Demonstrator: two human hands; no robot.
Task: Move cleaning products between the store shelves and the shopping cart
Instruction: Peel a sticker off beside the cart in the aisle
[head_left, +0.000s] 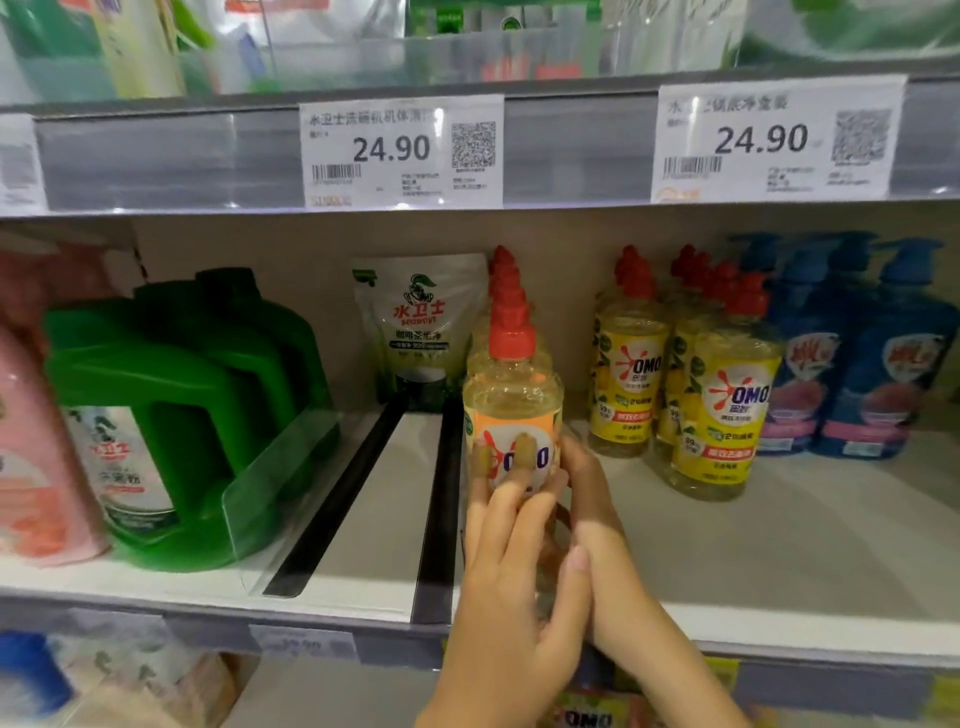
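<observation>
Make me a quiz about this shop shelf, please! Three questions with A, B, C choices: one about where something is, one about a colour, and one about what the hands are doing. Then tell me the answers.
1. Where are the green jugs from the orange-label bottle?
A) to its left
B) to its right
C) on the shelf above

2. What colour is that bottle's cap?
A) blue
B) red
C) green

3. How is the bottle right now?
A) lying on its side
B) upright, held by the left hand and the right hand
C) standing alone, untouched

Answers:
1 A, the jugs stand on the same shelf, across an empty lane to its left.
2 B, the pointed cap on top is red.
3 B, it stands straight and both hands wrap its lower half.
</observation>
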